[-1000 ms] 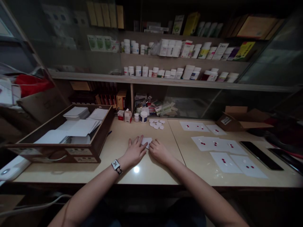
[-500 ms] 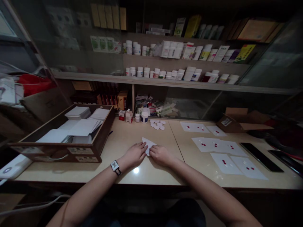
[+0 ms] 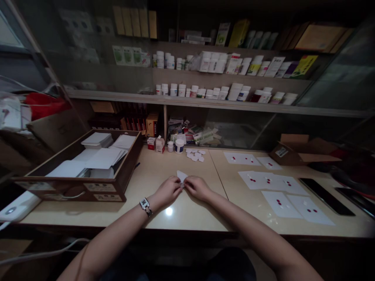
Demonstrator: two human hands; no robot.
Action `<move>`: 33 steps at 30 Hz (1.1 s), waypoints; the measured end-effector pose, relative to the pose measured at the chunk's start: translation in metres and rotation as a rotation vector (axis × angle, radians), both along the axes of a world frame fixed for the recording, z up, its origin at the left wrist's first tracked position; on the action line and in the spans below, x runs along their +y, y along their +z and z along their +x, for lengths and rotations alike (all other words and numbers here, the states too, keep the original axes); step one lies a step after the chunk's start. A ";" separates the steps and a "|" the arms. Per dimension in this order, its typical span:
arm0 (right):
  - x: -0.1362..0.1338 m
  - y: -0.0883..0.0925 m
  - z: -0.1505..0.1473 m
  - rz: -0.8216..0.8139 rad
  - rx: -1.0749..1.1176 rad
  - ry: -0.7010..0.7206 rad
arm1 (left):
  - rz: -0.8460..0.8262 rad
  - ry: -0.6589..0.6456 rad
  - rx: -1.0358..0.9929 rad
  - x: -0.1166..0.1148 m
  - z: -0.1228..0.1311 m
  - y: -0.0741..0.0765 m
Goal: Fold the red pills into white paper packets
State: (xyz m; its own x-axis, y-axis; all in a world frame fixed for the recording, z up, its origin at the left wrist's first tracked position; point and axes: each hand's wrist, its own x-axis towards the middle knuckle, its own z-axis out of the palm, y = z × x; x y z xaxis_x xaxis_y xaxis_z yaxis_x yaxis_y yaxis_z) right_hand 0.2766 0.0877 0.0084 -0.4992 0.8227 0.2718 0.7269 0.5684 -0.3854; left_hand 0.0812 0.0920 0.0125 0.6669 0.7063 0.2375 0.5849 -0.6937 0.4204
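Observation:
A small folded white paper (image 3: 182, 175) stands between my hands near the middle of the table, its pointed top showing above the fingers. My left hand (image 3: 169, 190), with a watch on the wrist, pinches the paper's left side. From the right, my right hand (image 3: 197, 188) grips the other side with curled fingers. Beyond them lies a group of small folded white packets (image 3: 195, 154). To the right, several white sheets (image 3: 281, 203) lie flat, bearing red and white pills.
At left sits a wooden drawer (image 3: 119, 183) of white papers. White bottles (image 3: 179, 146) and small boxes (image 3: 159, 144) line the table's back edge. A black phone (image 3: 326, 196) and an open cardboard box (image 3: 295, 150) are at right, below medicine shelves (image 3: 222, 102).
The paper has become smaller between my hands, with its lower part folded. My fingertips have drawn closer together, and the left wrist has turned slightly.

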 end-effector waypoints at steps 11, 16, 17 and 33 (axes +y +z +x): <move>-0.002 -0.008 0.004 0.008 0.134 0.017 | -0.013 0.066 -0.118 0.002 -0.004 -0.001; -0.001 -0.008 0.003 -0.037 0.188 0.007 | -0.069 0.141 -0.173 0.003 0.001 -0.002; 0.001 -0.007 0.002 -0.059 0.217 -0.013 | -0.078 0.160 -0.184 0.004 0.002 -0.003; 0.020 -0.019 -0.009 -0.190 0.396 -0.181 | 0.109 0.151 -0.182 0.005 0.004 -0.014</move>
State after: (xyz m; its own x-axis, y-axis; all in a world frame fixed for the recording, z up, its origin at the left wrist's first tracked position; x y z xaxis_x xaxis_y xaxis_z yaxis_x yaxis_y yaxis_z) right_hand 0.2678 0.1079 -0.0109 -0.2313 0.9406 0.2485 0.5840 0.3386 -0.7378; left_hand 0.0853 0.0972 -0.0018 0.4953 0.7582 0.4240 0.6068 -0.6512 0.4557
